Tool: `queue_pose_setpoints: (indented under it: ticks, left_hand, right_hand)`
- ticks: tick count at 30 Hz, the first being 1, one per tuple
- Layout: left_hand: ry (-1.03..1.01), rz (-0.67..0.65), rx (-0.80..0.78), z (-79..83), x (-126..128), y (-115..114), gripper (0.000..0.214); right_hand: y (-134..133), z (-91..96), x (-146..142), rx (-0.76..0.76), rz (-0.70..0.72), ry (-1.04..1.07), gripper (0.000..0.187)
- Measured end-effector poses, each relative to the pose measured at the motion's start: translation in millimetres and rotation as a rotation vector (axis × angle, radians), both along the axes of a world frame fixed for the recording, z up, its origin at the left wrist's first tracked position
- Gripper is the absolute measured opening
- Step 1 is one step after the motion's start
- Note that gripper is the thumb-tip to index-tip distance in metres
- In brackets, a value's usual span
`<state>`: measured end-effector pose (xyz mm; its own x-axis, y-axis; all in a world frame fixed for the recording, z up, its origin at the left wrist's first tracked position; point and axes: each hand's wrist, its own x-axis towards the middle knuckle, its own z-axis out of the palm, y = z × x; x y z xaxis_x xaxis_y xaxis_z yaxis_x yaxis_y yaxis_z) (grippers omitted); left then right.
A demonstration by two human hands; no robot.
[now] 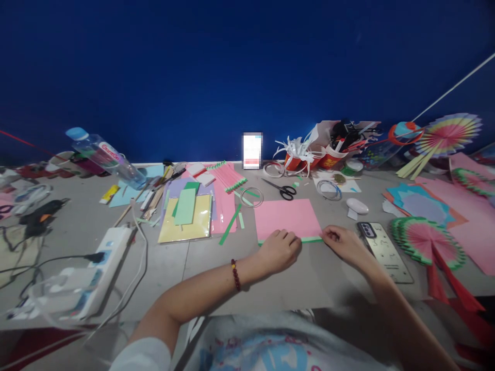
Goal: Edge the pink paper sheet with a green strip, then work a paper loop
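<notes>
A sheet of pink paper point(288, 219) lies flat on the table in front of me, with a narrow green strip point(312, 239) along its near edge. My left hand point(280, 251) presses on that edge near the middle, its fingers curled together and their tips partly hidden. At the near right corner, my right hand point(340, 242) pinches the edge of the paper between thumb and fingers. Black-handled scissors point(286, 192) lie just beyond the sheet. Loose green paper strips point(231, 224) are scattered to its left.
Left stand a packet of yellow paper point(185, 234), a plastic bottle point(112, 157) and a power strip point(106, 273) with cables. A phone point(390, 257) and a pink-green paper fan point(427, 239) lie right. Paper cups point(330, 158) line the back by the blue wall.
</notes>
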<state>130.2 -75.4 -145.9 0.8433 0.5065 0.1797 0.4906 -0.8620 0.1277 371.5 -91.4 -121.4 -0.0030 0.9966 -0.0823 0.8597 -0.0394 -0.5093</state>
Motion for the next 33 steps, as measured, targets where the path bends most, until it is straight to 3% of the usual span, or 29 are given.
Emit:
queue_pose_setpoints:
  ticks: [27,33]
  left_hand:
    - [0.000,0.000,0.008,0.9,0.0,-1.0,0.028]
    - [0.014,0.000,-0.003,0.6,-0.2,-0.6,0.028]
  right_hand:
    - [0.3,-9.4,-3.8,0.058,0.027,-0.046,0.021]
    - [-2.8,-13.4,-2.2,0.093,-0.045,-0.050,0.031]
